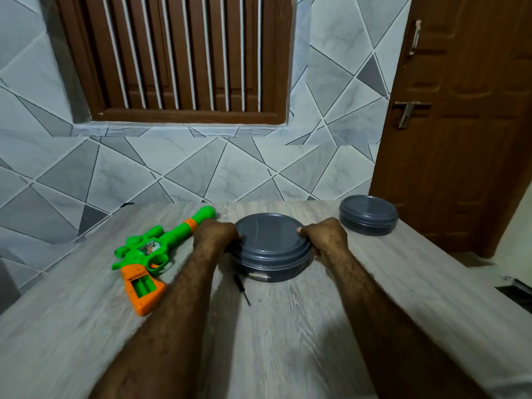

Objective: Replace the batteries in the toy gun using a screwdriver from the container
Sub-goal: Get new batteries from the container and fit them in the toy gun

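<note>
Both hands clamp the rim of a round grey container (272, 249) at mid-tabletop (288, 341), the left hand (214, 236) on its left side, the right hand (325, 236) opposite. A small black screwdriver (241, 289) lies just in front of it, tip toward the person, nearest the left forearm. The toy gun (149, 254) rests left of the left hand, barrel angled away, grip compartment uncovered; open room lies nearside.

The toy gun (149, 254) is smooth moulded plastic with a slight sheen. The container (272, 246) has a smooth grey plastic lid over a shiny metal base (only a sliver of it shows). The screwdriver (242, 290) has a dark matt handle. The table (288, 341) is satin wood-grain. The wall tiles (230, 174) look glazed and marbled; the door (460, 139) is varnished wood.
</note>
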Demonstrator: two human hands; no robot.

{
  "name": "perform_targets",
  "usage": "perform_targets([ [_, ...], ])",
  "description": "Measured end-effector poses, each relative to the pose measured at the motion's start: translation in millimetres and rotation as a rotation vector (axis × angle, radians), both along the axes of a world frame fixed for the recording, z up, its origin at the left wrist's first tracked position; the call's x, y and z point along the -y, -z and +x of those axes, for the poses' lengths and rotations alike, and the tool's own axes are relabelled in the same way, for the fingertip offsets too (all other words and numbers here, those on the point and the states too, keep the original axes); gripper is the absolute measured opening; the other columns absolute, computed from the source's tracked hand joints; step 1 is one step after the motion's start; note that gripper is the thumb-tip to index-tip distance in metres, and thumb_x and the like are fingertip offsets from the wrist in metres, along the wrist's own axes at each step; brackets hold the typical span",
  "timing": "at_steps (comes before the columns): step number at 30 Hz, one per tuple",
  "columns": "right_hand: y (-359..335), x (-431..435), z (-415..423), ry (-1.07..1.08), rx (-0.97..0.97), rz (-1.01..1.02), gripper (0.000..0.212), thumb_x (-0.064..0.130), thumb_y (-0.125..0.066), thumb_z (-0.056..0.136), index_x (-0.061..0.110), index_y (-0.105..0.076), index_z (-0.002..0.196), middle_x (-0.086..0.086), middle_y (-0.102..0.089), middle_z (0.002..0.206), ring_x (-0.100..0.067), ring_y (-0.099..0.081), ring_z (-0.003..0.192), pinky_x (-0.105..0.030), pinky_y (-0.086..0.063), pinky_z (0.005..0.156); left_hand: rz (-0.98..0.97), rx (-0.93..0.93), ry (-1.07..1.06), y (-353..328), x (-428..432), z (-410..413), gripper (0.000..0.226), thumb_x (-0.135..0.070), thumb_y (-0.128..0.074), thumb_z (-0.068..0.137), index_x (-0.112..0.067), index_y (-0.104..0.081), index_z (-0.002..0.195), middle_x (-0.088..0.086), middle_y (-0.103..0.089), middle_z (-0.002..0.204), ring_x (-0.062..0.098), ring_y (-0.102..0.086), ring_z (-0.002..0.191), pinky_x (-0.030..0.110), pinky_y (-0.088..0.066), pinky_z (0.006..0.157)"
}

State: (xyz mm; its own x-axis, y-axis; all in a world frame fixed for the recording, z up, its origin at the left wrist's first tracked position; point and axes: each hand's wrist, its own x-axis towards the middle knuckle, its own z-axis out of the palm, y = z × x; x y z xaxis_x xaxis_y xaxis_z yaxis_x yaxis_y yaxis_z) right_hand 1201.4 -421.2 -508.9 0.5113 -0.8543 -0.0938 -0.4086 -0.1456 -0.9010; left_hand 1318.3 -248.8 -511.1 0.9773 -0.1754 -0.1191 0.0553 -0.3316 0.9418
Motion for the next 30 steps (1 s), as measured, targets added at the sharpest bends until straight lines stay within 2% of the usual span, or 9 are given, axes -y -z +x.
perform_targets([
  [3, -4.4, 3.9, 6.5, -0.013, -0.004, -0.002, 0.048, 0.032, -0.084, 0.074, 0.003, -0.066, 0.107, -0.015, -0.072, 0.103, -0.027, -0.067, 0.082, -0.032, -0.053, 0.065, 0.001, 0.004, 0.053, -7.0, -3.5, -3.7, 0.041, 0.003, -0.074, 0.070, -0.023, -0.043, 0.068, 0.019, -0.057, 0.065, 0.026, -0.048, 0.050, 0.032, -0.040, 0.053],
  [6, -8.2, 5.5, 15.0, -0.041, -0.008, -0.014, 0.053, 0.036, -0.082, 0.076, 0.002, -0.062, 0.110, -0.014, -0.070, 0.105, -0.029, -0.069, 0.093, -0.041, -0.059, 0.081, -0.023, -0.046, 0.113, -8.9, -4.8, -4.8, 0.034, 0.007, -0.074, 0.072, -0.013, -0.047, 0.067, 0.011, -0.050, 0.051, 0.019, -0.040, 0.043, 0.024, -0.029, 0.047],
  [9, -13.0, 6.5, 23.2, -0.049, -0.034, -0.027, 0.041, 0.031, -0.076, 0.083, 0.004, -0.061, 0.111, -0.014, -0.068, 0.104, -0.030, -0.068, 0.094, -0.042, -0.059, 0.085, -0.040, -0.107, 0.132, -8.4, -3.0, -5.0, 0.025, 0.004, -0.074, 0.076, -0.007, -0.053, 0.070, 0.016, -0.058, 0.070, 0.021, -0.050, 0.057, 0.027, -0.038, 0.053],
  [12, -17.4, 9.8, 28.1, -0.037, -0.074, -0.014, 0.023, 0.017, -0.065, 0.089, 0.002, -0.063, 0.106, -0.015, -0.067, 0.097, -0.030, -0.068, 0.091, -0.038, -0.058, 0.081, -0.048, -0.126, 0.152, -8.6, -1.5, -2.5, 0.024, 0.005, -0.071, 0.081, -0.008, -0.052, 0.073, 0.014, -0.057, 0.071, 0.019, -0.054, 0.064, 0.028, -0.044, 0.061],
  [16, -17.4, 16.7, 32.0, -0.036, -0.108, 0.006, 0.016, 0.011, -0.061, 0.090, 0.001, -0.061, 0.102, -0.014, -0.062, 0.086, -0.030, -0.068, 0.091, -0.039, -0.057, 0.080, -0.012, -0.104, 0.159, -8.5, -2.0, 1.5, 0.027, 0.004, -0.070, 0.081, -0.011, -0.050, 0.073, 0.016, -0.059, 0.077, 0.025, -0.059, 0.077, 0.033, -0.049, 0.073],
  [19, -13.7, 22.9, 35.3, -0.063, -0.122, 0.002, 0.023, 0.014, -0.068, 0.087, 0.001, -0.064, 0.106, -0.013, -0.064, 0.086, -0.027, -0.067, 0.085, -0.037, -0.056, 0.075, 0.002, -0.102, 0.167, -7.9, -1.0, 6.0, 0.024, 0.002, -0.072, 0.081, -0.009, -0.051, 0.075, 0.018, -0.060, 0.088, 0.027, -0.059, 0.087, 0.038, -0.052, 0.084],
  [22, -10.5, 26.0, 40.1, -0.099, -0.131, -0.019, 0.035, 0.021, -0.074, 0.085, 0.000, -0.064, 0.111, -0.014, -0.067, 0.094, -0.026, -0.064, 0.079, -0.032, -0.051, 0.065, 0.014, -0.092, 0.175, -6.4, -0.6, 10.0, 0.022, 0.001, -0.073, 0.080, -0.006, -0.053, 0.075, 0.018, -0.061, 0.084, 0.027, -0.060, 0.086, 0.040, -0.054, 0.088],
  [26, -6.2, 28.2, 51.5, -0.117, -0.121, -0.072, 0.053, 0.036, -0.074, 0.085, 0.000, -0.060, 0.120, -0.017, -0.067, 0.117, -0.032, -0.066, 0.100, -0.040, -0.056, 0.089, 0.026, -0.073, 0.178, -4.4, -0.3, 12.6, 0.019, 0.000, -0.076, 0.077, -0.002, -0.057, 0.075, 0.020, -0.063, 0.082, 0.029, -0.061, 0.081, 0.040, -0.055, 0.085],
  [30, -3.8, 29.2, 63.5, -0.153, -0.172, -0.152, 0.063, 0.049, -0.071, 0.084, 0.003, -0.058, 0.125, -0.016, -0.064, 0.127, -0.034, -0.061, 0.112, -0.045, -0.051, 0.099, 0.039, -0.063, 0.199, -4.8, -1.6, 13.4, 0.019, 0.001, -0.077, 0.077, -0.002, -0.058, 0.073, 0.018, -0.060, 0.078, 0.027, -0.058, 0.071, 0.032, -0.051, 0.068],
])
